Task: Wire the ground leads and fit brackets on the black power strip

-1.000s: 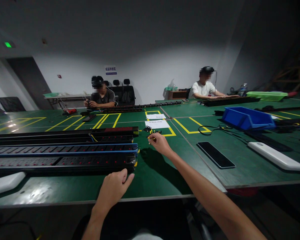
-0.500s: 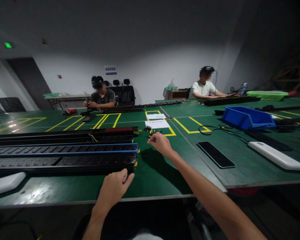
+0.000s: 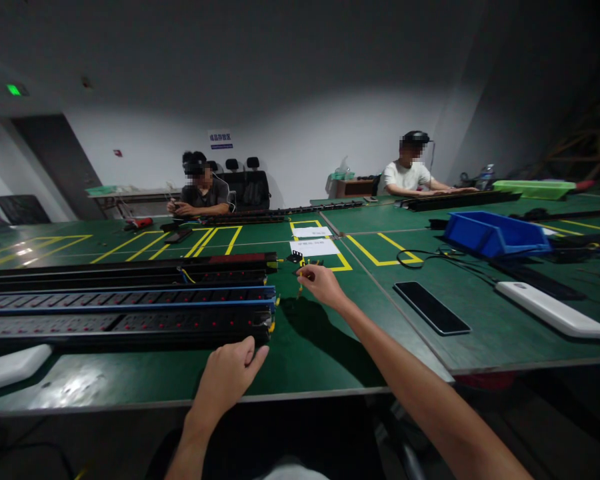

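Note:
My right hand (image 3: 321, 285) pinches a small yellow piece (image 3: 301, 285) that hangs below its fingertips, above the green table (image 3: 330, 373). Just beyond it lie a small black part (image 3: 295, 256) and some black and yellow bits. My left hand (image 3: 231, 375) is near the table's front edge with curled fingers, close to the right end of the black strips; what it holds, if anything, is hidden. Long black strips with red dots (image 3: 180, 325) and a blue-edged strip (image 3: 180, 305) reach in from the left, with yellow bits at their right ends.
A phone (image 3: 431, 307), a white power bank (image 3: 553, 310) and a blue bin (image 3: 497, 235) are on the right. White papers (image 3: 314, 248) lie beyond my right hand. Two people sit across the table, at the far left (image 3: 205, 193) and far right (image 3: 407, 175). A white object (image 3: 15, 368) lies at the left.
My right hand has risen slightly, and the yellow piece now hangs in view below its fingers. My left hand has stayed in place. The far right person's hands have shifted.

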Available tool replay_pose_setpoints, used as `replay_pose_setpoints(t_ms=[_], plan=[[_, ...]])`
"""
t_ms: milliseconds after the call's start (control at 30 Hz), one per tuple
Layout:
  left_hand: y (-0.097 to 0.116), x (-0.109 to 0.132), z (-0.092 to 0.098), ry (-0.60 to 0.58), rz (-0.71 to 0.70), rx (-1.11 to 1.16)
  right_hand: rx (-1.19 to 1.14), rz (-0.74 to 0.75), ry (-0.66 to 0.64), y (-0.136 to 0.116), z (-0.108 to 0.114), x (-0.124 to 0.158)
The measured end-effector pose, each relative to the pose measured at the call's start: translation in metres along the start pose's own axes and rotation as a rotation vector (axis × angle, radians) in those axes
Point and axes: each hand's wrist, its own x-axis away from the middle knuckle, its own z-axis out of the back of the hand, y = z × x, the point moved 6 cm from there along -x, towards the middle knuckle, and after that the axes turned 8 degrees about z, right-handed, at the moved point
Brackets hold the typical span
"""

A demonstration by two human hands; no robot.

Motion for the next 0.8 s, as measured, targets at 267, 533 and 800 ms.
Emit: replay_pose_setpoints(t_ms=[267,533,800], plan=[[0.0,0.0,-0.001,-0.004,0.003,-0.004,0.166,-0.036,-0.026,-0.004,0.007,0.001],[-0.003,0.0,-0.002,-0.002,0.012,-0.01,0.266,-0.105,-0.037,-0.009,0.014,0.003],[-0.002,0.0,-0.001,0.007,0.006,0.007,0.151,-0.09,-0.034,-0.004,0.009,0.004]])
